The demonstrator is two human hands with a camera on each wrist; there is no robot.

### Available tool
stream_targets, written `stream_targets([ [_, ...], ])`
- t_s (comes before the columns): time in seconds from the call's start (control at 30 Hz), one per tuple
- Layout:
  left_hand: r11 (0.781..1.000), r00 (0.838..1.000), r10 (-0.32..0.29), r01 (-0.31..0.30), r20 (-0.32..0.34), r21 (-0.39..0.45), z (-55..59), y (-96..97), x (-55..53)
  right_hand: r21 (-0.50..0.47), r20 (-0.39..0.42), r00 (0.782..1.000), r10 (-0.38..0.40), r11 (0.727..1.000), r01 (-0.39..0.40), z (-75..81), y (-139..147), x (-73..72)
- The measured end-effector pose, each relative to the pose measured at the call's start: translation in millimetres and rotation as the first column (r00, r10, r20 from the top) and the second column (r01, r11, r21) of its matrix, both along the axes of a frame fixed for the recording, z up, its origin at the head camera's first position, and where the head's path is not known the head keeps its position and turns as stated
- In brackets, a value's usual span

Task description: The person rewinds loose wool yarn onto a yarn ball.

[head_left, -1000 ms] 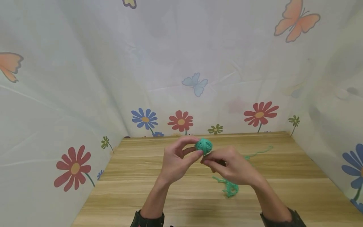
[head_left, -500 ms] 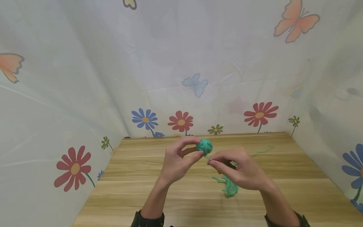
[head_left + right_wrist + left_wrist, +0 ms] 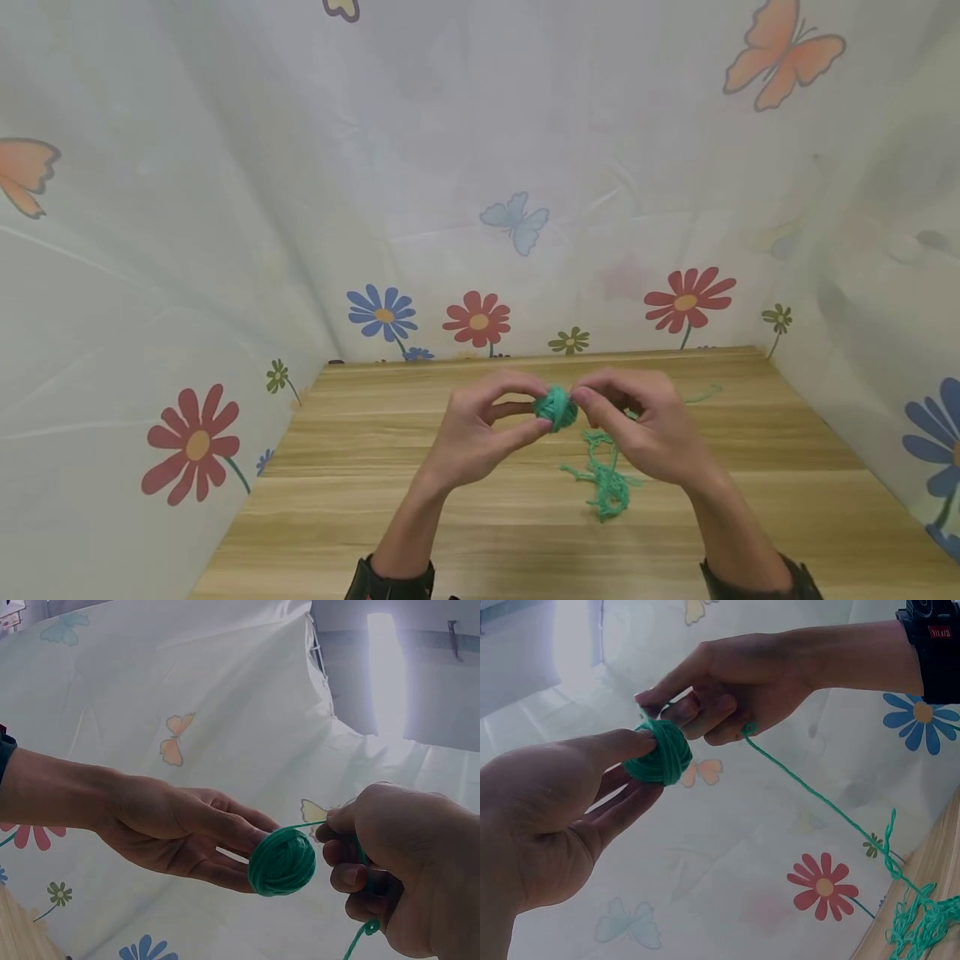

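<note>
A small green ball of yarn (image 3: pixel 556 408) is held up over the table between the thumb and fingers of my left hand (image 3: pixel 480 429). My right hand (image 3: pixel 651 425) pinches the yarn strand close beside the ball's right side. In the right wrist view a short strand (image 3: pixel 309 823) runs taut from the ball to the pinching fingertips. The strand passes through the curled fingers, and in the left wrist view the yarn tail (image 3: pixel 810 787) hangs from that hand down to the table. Loose tangled yarn (image 3: pixel 611 492) lies on the table below my right hand.
The wooden table (image 3: pixel 360 517) stretches under both hands. A thin yarn end (image 3: pixel 705 393) lies toward its back right. A white curtain (image 3: pixel 420 167) with printed flowers and butterflies encloses the back and sides.
My right hand has moved from below the ball, out to the right, then up to its right side. The ball and left hand have shifted slightly right and down. More loose yarn shows.
</note>
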State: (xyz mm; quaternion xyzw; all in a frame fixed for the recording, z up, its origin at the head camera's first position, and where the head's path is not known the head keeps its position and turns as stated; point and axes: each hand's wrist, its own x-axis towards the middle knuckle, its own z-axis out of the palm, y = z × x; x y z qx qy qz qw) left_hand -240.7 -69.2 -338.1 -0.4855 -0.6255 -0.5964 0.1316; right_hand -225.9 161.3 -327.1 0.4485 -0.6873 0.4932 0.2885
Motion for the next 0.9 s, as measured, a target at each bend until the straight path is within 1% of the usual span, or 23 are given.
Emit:
stream_targets([
  [0.13, 0.999, 0.999, -0.040, 0.040, 0.000, -0.013, 0.6, 0.0, -0.1, 0.014, 0.049, 0.997, -0.063, 0.998, 0.062, -2.1, 1.8, -2.5],
  [0.27, 0.997, 0.997, -0.079, 0.079, 0.000, -0.021, 0.8, -0.3, 0.2, 0.040, 0.119, 0.986, -0.114, 0.993, 0.110, -5.3, 3.6, -6.8],
  [0.4, 0.996, 0.996, -0.090, 0.090, -0.005, -0.017, 0.9, -1.0, 1.0, 0.068, 0.184, 0.971, -0.154, 0.987, 0.143, -9.4, 5.3, -12.2],
  [0.5, 0.996, 0.996, -0.091, 0.091, -0.007, -0.013, 1.7, -1.0, 1.7, 0.077, 0.210, 0.960, -0.186, 0.982, 0.173, -12.1, 6.3, -15.6],
  [0.63, 0.995, 0.995, -0.095, 0.095, -0.009, -0.004, 3.1, -0.7, 2.4, 0.077, 0.225, 0.940, -0.255, 0.967, 0.243, -14.2, 6.9, -20.3],
  [0.73, 0.995, 0.995, -0.103, 0.103, -0.010, 0.008, 3.7, -0.8, 3.3, 0.092, 0.213, 0.923, -0.321, 0.947, 0.309, -14.1, 5.3, -23.3],
  [0.83, 0.994, 0.994, -0.111, 0.111, -0.006, 0.025, 4.1, -0.7, 4.2, 0.121, 0.203, 0.909, -0.363, 0.931, 0.345, -8.0, -0.8, -18.8],
  [0.9, 0.992, 0.993, -0.116, 0.116, -0.001, 0.041, 4.0, -0.6, 4.3, 0.143, 0.199, 0.909, -0.367, 0.928, 0.344, -2.3, -6.2, -13.1],
])
